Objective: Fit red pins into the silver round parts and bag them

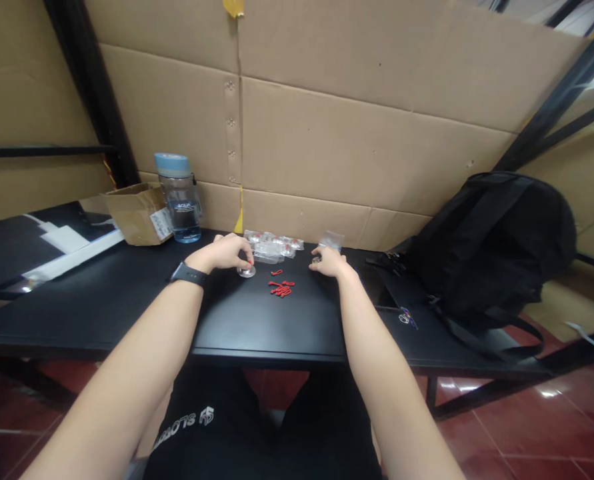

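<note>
My left hand (227, 253) rests on the black table (257, 320) with its fingers curled down onto a small round silvery piece (247, 271). My right hand (328, 260) lies further right, fingers bent and pinched around a small thing that I cannot make out, just below a small clear plastic bag (331, 239). Between the hands lies a little heap of several small red pieces (281, 287), with one more red piece (277, 272) just above it. Several clear plastic bags with red bits inside (271, 245) lie behind them against the cardboard wall.
A clear water bottle with a blue cap (179, 197) and an open cardboard box (139, 213) stand at the back left. White sheets (67, 243) lie at the far left. A black backpack (491, 247) fills the right side, its straps trailing over the table edge.
</note>
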`<state>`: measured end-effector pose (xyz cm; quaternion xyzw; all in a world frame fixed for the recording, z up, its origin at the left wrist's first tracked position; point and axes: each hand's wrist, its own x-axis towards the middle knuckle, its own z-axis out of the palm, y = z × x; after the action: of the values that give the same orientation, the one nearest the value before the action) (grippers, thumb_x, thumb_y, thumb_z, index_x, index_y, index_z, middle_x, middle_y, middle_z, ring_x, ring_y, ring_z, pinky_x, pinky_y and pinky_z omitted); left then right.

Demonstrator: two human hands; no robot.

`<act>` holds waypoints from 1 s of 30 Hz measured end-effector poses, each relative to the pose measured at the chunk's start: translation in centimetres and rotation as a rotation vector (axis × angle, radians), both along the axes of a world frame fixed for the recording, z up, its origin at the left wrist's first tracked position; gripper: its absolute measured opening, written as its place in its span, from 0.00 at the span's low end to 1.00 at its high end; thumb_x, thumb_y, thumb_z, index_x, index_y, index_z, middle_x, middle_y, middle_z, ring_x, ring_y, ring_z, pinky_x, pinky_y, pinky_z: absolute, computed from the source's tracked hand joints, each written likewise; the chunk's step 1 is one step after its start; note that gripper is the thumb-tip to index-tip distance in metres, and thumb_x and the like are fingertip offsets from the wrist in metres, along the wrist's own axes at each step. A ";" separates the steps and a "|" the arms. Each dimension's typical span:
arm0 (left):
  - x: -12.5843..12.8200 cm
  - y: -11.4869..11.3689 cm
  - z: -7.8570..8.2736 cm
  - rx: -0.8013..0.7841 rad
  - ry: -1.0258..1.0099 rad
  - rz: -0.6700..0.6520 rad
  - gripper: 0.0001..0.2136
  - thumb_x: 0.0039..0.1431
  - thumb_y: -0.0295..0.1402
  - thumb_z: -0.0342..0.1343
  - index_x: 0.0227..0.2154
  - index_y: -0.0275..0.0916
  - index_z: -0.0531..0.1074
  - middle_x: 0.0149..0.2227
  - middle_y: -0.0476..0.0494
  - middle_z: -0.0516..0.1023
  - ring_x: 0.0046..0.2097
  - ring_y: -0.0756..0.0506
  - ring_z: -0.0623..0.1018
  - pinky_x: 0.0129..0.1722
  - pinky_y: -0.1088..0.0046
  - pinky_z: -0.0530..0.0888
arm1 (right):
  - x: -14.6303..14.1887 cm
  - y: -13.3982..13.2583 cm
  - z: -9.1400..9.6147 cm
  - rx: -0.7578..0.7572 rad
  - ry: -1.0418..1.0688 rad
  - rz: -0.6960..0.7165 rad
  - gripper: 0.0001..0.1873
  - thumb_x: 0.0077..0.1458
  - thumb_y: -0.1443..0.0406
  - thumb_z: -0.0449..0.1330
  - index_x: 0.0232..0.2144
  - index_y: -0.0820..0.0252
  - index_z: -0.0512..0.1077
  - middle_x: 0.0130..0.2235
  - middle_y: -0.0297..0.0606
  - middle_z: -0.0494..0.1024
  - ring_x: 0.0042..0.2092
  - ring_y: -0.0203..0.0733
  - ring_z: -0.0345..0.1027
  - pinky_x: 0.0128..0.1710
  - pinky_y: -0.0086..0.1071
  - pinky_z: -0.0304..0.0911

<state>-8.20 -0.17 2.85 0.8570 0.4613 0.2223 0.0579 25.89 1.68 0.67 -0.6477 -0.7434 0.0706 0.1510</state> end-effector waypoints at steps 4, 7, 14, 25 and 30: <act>2.8 -0.7 -0.4 -0.019 0.084 -0.029 0.09 0.57 0.44 0.64 0.37 0.50 0.83 0.41 0.50 0.85 0.47 0.39 0.80 0.45 0.67 0.67 | 1.2 0.5 -0.5 -0.031 0.035 0.035 0.22 0.50 0.63 0.72 0.49 0.55 0.79 0.49 0.41 0.83 0.50 0.48 0.77 0.52 0.38 0.68; 5.7 -1.4 -1.1 0.054 0.153 -0.062 0.05 0.59 0.40 0.64 0.34 0.48 0.83 0.41 0.47 0.85 0.48 0.37 0.79 0.48 0.63 0.67 | 1.5 0.7 -0.7 -0.009 0.057 0.037 0.19 0.52 0.65 0.71 0.47 0.54 0.79 0.48 0.40 0.84 0.49 0.45 0.78 0.51 0.34 0.69; 7.9 -2.0 -2.4 0.088 0.191 -0.061 0.06 0.59 0.30 0.63 0.26 0.43 0.80 0.36 0.42 0.84 0.49 0.35 0.78 0.52 0.58 0.65 | 1.7 0.6 -0.4 0.004 0.065 0.005 0.20 0.48 0.65 0.73 0.46 0.53 0.80 0.47 0.40 0.84 0.48 0.46 0.79 0.50 0.35 0.69; 7.1 -1.2 -1.8 0.061 -0.131 -0.024 0.07 0.64 0.35 0.59 0.40 0.43 0.81 0.40 0.46 0.86 0.42 0.43 0.83 0.46 0.69 0.74 | 0.8 -0.7 0.7 0.100 0.148 -0.021 0.22 0.48 0.65 0.71 0.48 0.52 0.79 0.49 0.40 0.83 0.51 0.50 0.77 0.51 0.40 0.70; 6.7 -1.4 -1.2 0.144 -0.249 0.053 0.07 0.63 0.35 0.60 0.40 0.45 0.83 0.44 0.47 0.86 0.47 0.40 0.83 0.49 0.65 0.73 | -2.5 -0.8 0.7 0.192 0.583 0.358 0.21 0.48 0.66 0.70 0.47 0.58 0.77 0.47 0.41 0.84 0.42 0.41 0.78 0.45 0.34 0.72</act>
<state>-1.52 -1.59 1.60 0.8123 0.4557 0.3609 0.0471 23.35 0.83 1.36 -0.4426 -0.7739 0.2079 0.4023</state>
